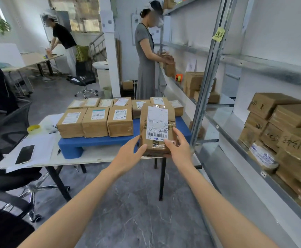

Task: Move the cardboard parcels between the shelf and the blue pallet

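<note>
Taped rectangular cardboard parcel (157,129), label up, gripped by left hand (128,154) and right hand (179,149) at its near corners, in front of the blue plastic pallet (92,143) — bare right end, metal shelf (204,90) just beside.

Labelled brown parcel (157,129), upright, before blue pallet (71,145) bearing rows of parcels (95,121).

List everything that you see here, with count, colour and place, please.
shelf: one, grey metal, right side
table: one, white, left of shelf
blue pallet: one, blue, on table
pallet parcels: about ten, brown, on pallet
shelf parcels: many, brown, stacked on shelf
held parcel: one, brown, before the pallet
phone: one, black, table's left part
tape roll: one, yellow, table's left edge
other people: two, standing farther back
left hand: one, grips held parcel's left edge
right hand: one, grips its right edge
</note>
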